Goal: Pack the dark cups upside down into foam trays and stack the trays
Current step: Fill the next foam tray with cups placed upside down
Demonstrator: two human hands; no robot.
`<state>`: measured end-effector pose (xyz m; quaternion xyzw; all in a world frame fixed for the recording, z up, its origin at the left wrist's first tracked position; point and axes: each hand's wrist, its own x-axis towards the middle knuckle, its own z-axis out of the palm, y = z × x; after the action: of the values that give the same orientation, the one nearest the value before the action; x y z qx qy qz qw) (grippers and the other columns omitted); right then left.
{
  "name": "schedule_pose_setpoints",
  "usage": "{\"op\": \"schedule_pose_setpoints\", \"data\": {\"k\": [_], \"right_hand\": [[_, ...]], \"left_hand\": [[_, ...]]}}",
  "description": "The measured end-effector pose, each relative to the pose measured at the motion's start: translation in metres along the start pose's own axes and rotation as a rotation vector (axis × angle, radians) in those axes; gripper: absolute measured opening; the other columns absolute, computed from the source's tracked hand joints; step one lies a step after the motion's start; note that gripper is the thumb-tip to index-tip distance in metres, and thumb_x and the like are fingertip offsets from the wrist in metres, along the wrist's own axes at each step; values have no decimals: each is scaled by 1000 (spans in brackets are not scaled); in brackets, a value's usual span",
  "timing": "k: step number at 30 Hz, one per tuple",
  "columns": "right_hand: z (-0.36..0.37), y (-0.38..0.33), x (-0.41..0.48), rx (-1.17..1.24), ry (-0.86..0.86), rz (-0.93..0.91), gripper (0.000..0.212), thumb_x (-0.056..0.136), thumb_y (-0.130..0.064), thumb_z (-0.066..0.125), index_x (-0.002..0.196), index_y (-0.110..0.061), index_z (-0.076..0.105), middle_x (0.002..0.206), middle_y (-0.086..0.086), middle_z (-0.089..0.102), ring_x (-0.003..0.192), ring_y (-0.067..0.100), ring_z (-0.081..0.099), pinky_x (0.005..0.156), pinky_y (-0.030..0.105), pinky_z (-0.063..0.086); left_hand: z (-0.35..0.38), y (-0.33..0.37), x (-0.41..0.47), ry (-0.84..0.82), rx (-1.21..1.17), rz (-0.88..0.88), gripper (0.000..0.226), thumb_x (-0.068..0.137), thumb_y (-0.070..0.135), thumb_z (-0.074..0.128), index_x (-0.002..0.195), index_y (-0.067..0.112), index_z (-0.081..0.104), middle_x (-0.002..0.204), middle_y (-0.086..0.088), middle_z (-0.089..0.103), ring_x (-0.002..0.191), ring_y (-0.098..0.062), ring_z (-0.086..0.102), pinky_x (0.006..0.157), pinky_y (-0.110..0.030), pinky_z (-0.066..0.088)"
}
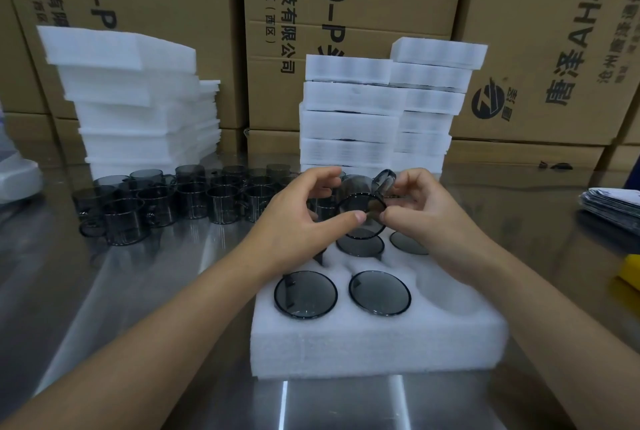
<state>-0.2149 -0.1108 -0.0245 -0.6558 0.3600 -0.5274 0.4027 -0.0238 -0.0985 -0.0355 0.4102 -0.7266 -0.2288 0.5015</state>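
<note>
A white foam tray (377, 339) lies in front of me on the steel table. Several dark cups sit upside down in its pockets, among them the front-left cup (305, 294) and the front-middle cup (380, 292); the front-right pocket (440, 286) is bare. Above the tray's back row, both hands hold one dark smoky cup (360, 213), tilted with its round end toward me and its handle up at the right. My left hand (304, 211) grips its left side. My right hand (420, 208) pinches its right rim.
Several loose dark cups (180, 201) stand on the table at the left. Behind them rises a pile of foam sheets (138, 100). Stacked filled trays (349, 118) stand behind my hands. Cardboard boxes wall the back. Papers (613, 204) and a yellow object (630, 273) lie at the right.
</note>
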Motion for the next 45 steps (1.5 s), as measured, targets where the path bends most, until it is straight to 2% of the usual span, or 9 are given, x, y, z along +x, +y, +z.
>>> {"op": "schedule_pose_setpoints", "data": {"k": [3,6,11,15,24,27,33,40,45], "right_hand": [[-1,1,1,93,29,28,29,75,-4,68,86,-19,47,93,-3,62,87,12,64,81,29,55],[-1,0,3,205,39,54,24,66,-14,65,81,-19,47,85,-4,62,83,11,66,69,24,54],[0,-1,3,239,39,65,25,87,-6,64,75,-15,44,78,5,61,81,20,64,69,25,56],[0,-3,1,203,40,66,24,85,-17,67,75,-14,46,90,16,58,86,24,62,75,31,57],[-5,-14,0,-5,123,-13,14,83,-6,66,74,-16,62,74,1,67,66,11,65,63,25,57],[-12,-16,1,-57,178,31,22,85,-5,59,66,-16,60,60,-1,63,54,13,60,63,35,54],[-35,-35,-3,-225,-50,181,37,84,-5,57,50,-20,57,50,-6,53,44,6,55,48,20,49],[-67,-49,-10,-436,-390,348,44,84,4,54,47,-19,57,51,-7,52,46,1,49,46,13,40],[-70,-48,-12,-545,-437,383,41,84,2,54,49,-19,50,52,-7,52,45,1,47,43,13,38]], "left_hand": [[-1,3,-1,-25,-29,15,49,79,34,75,119,46,50,113,26,58,96,15,56,72,-10,46],[-2,5,-3,-43,-53,-1,47,75,41,74,114,53,52,108,23,62,70,5,61,63,-11,47],[0,3,1,-71,-76,7,51,74,37,67,124,33,60,111,15,68,99,1,63,80,-21,51],[-1,1,2,-73,-78,-1,42,73,41,66,115,37,64,102,14,71,101,-4,64,91,-31,51],[0,3,0,-67,-55,-20,31,79,41,73,108,34,64,100,14,69,90,5,64,76,-16,48],[0,6,-2,-92,-12,1,11,85,36,66,96,35,68,87,27,68,75,13,61,66,-4,43],[0,6,-2,-60,33,19,8,87,31,63,88,35,70,88,27,67,78,9,61,66,-3,42],[1,2,-1,-93,74,27,10,89,27,62,90,34,69,68,31,62,62,12,56,56,-5,40],[1,2,-1,-89,81,24,13,89,26,63,86,37,69,83,26,67,65,11,57,60,-10,42]]}}
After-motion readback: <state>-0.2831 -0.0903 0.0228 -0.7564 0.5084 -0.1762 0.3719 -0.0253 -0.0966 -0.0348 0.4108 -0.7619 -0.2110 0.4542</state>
